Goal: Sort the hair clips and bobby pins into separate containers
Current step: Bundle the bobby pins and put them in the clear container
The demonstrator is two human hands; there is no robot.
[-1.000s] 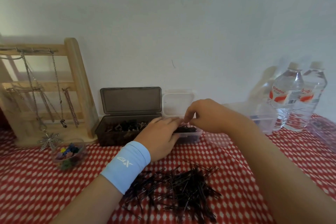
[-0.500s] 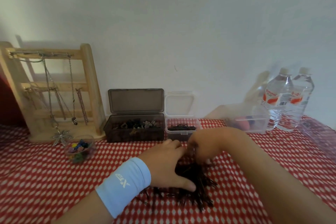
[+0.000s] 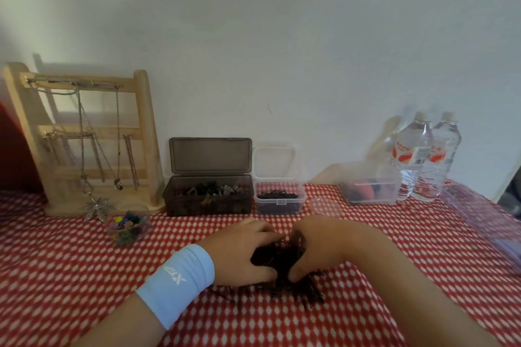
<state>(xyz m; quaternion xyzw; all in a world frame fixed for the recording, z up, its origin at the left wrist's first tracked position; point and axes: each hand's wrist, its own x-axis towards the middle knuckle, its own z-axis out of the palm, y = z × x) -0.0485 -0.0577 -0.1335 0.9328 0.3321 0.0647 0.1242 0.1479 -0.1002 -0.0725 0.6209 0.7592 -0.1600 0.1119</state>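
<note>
- The left grip (image 3: 242, 253) and right grip (image 3: 318, 248) face each other, fingers curled round a heap of bobby pins (image 3: 282, 260) on the red-checked tabletop (image 3: 394, 276)
- Behind the heap, an open smoky box (image 3: 208, 205) holds hair clips (image 3: 210, 190)
- Just beside that box, a clear tub (image 3: 282, 201) holds more dark pins

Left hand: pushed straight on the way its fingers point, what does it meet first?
The bobby pin pile, which the left hand holds; just past it, the right hand, though depth is unclear.
</note>
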